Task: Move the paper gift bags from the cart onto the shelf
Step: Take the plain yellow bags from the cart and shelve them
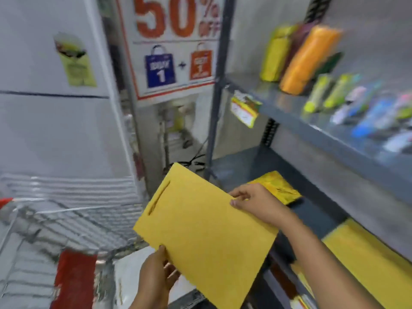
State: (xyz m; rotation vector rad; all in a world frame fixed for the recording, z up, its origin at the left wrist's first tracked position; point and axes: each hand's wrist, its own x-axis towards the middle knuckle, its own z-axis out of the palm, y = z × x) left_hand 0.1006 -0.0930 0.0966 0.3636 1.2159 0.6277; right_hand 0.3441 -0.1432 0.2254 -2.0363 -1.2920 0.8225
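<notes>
A flat yellow paper gift bag (200,230) with a slit handle near its top left is held in the air between the cart and the shelf. My left hand (156,277) grips its lower edge and my right hand (256,202) pinches its upper right edge. The wire cart (73,221) stands at the lower left. On the grey lower shelf (245,166) lies a patterned yellow bag (276,186), just beyond my right hand. A plain yellow bag (367,264) lies flat further right on the same shelf.
The upper shelf (312,121) carries upright yellow and orange packs (307,59) and several small colourful items. A 50% off sign (176,45) hangs behind the dark shelf post (217,97). A white fridge (55,97) stands at left. A red item (73,279) sits in the cart.
</notes>
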